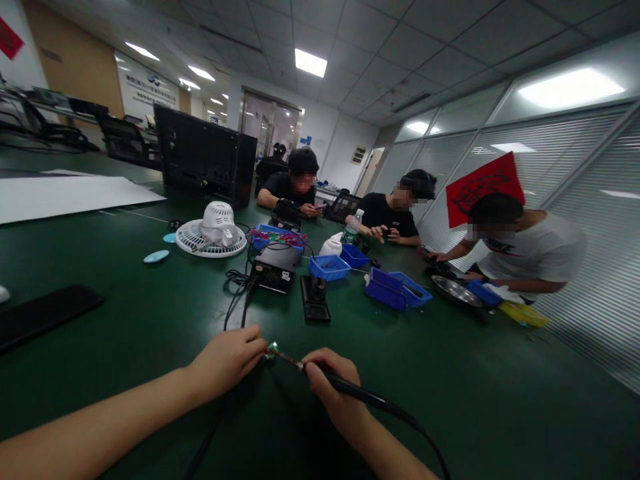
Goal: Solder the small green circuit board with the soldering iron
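A soldering iron (345, 385) with a black handle is gripped in my right hand (336, 387), its cord trailing off to the lower right. The tip points left and meets a small green circuit board (271, 350), or comes very close to it. My left hand (233, 353) is closed at the board's left edge, fingertips pinching it; a bit of red, perhaps a wire, shows there. A bright spot gleams on the board. Just beyond the hands stands a black soldering iron stand (315, 300), with a black power unit (273, 272) to its left.
A white fan (213, 233) lies on the green table (165, 300). Blue bins (330, 267), one with red and blue wires (280, 237), stand ahead. A black monitor (203, 150) is behind. A keyboard (45, 313) lies left. Several people sit across; a metal pan (457, 291) is right.
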The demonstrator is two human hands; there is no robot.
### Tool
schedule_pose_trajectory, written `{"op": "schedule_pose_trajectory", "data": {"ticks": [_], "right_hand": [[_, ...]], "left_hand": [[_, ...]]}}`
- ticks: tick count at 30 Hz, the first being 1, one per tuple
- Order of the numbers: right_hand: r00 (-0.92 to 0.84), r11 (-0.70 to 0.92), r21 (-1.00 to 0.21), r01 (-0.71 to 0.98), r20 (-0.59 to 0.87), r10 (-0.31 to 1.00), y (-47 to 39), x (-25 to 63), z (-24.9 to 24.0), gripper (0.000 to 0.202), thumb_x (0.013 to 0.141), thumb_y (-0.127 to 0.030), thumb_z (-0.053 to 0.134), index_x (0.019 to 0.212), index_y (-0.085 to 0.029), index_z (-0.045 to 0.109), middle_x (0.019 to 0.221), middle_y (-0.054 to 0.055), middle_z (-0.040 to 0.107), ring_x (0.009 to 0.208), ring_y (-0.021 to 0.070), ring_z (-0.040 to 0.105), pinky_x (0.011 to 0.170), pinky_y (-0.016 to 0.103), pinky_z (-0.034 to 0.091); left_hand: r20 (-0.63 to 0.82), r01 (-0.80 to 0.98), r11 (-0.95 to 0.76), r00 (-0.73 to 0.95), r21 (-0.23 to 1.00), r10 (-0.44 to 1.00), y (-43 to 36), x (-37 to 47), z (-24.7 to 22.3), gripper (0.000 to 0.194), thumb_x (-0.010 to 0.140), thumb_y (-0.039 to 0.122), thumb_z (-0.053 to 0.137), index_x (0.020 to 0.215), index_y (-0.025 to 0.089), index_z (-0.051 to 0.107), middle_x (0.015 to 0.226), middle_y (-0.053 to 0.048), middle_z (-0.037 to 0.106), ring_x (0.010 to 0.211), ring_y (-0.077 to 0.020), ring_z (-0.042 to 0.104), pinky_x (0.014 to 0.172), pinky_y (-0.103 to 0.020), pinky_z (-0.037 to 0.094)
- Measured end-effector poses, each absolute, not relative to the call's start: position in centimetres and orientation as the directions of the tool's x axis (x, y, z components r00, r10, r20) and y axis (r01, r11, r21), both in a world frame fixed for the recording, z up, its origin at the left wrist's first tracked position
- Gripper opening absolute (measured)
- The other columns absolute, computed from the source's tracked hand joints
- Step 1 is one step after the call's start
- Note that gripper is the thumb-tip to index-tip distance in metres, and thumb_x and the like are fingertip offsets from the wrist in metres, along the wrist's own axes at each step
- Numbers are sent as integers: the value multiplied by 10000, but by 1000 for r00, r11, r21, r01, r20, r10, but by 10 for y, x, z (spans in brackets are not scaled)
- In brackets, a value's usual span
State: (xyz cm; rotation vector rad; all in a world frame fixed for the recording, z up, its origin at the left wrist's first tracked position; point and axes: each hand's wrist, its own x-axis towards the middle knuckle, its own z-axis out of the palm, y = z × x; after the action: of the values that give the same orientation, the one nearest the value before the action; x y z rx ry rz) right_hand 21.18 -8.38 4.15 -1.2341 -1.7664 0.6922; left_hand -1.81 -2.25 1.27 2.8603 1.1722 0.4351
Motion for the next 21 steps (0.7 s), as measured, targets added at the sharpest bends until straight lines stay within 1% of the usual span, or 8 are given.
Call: {"op": "schedule_pose_trajectory", "data": {"ticks": [4, 10, 13, 17, 21], "right_hand": [[-171, 370, -793, 484, 329, 929, -83, 210, 43, 184, 821, -239, 556, 726, -159, 692, 659, 22, 650, 595, 142, 590, 575, 226, 432], [-193, 387, -765, 515, 336, 922, -84, 212, 43, 159, 829, -211, 571, 750, -161, 700, 704, 27, 682, 645, 145, 622, 621, 223, 444], [-208, 400, -754, 521, 342, 916, -85, 212, 42, 147, 837, -199, 578, 766, -164, 701, 723, 24, 690, 669, 142, 635, 643, 219, 448], [-201, 402, -756, 517, 349, 915, -84, 212, 41, 147, 834, -190, 579, 759, -161, 702, 702, 21, 686, 650, 137, 634, 630, 213, 449], [-202, 412, -759, 504, 361, 911, -83, 211, 41, 150, 832, -187, 576, 758, -160, 703, 707, 24, 688, 655, 137, 634, 640, 214, 452]], "left_hand": [[259, 669, -739, 703, 76, 663, -23, -18, 13, 161, 937, 201, 426, 925, 214, 587, 858, -8, 553, 713, -136, 563, 605, -227, 402], [290, 656, -754, 723, -4, 627, -24, -18, 11, 127, 901, 153, 452, 888, 208, 565, 842, -5, 542, 677, -135, 535, 569, -232, 372], [278, 653, -757, 729, -11, 625, -25, -17, 13, 123, 900, 153, 454, 883, 204, 564, 843, -8, 544, 672, -138, 532, 562, -237, 365], [261, 660, -751, 726, -1, 637, -26, -17, 15, 125, 907, 160, 450, 885, 199, 567, 848, -11, 550, 687, -139, 540, 573, -239, 365], [272, 661, -750, 720, 7, 638, -25, -18, 12, 130, 917, 169, 443, 881, 199, 565, 840, -9, 546, 687, -140, 538, 577, -243, 361]]}}
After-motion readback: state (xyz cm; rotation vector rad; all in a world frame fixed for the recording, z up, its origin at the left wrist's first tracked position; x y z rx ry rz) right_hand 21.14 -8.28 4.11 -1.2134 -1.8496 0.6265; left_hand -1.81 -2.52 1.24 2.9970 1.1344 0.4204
